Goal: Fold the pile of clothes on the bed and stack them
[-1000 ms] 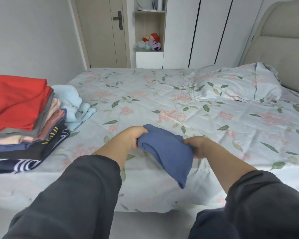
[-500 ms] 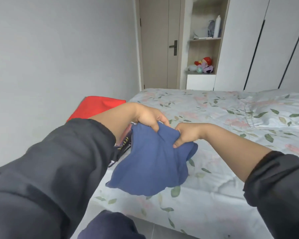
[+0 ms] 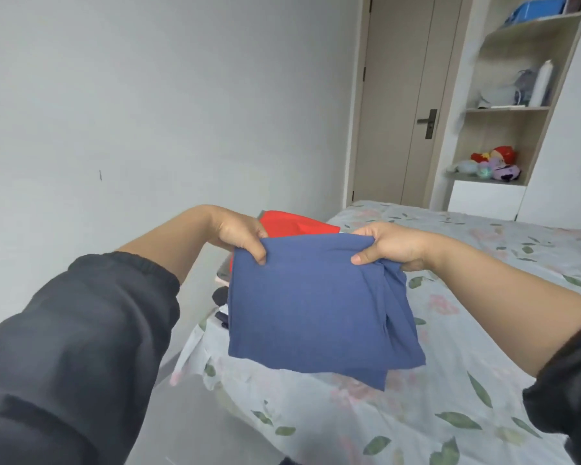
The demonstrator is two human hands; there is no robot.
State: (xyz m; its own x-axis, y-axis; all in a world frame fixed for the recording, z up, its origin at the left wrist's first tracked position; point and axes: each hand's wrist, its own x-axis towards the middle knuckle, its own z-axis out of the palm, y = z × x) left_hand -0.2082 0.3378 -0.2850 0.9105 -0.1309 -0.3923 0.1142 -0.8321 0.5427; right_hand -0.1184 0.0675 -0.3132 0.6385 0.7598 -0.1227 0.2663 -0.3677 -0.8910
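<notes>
One blue garment [image 3: 316,307], squarish and smooth, loose folds at right.

stack of clothes [image 3: 294,224]: mostly behind the blue garment [image 3: 312,307]; only the red top and slivers of the left edge show.
left hand [image 3: 237,231], right hand [image 3: 394,245]: fingers hidden behind the cloth.
shelf items [image 3: 530,85]: blurred, unidentifiable.
bed [image 3: 483,380]: cut off at the right and bottom edges.

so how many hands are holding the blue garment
2. The left hand pinches the top left corner of the blue garment; the right hand grips the top right corner. Both fully in view.
</notes>
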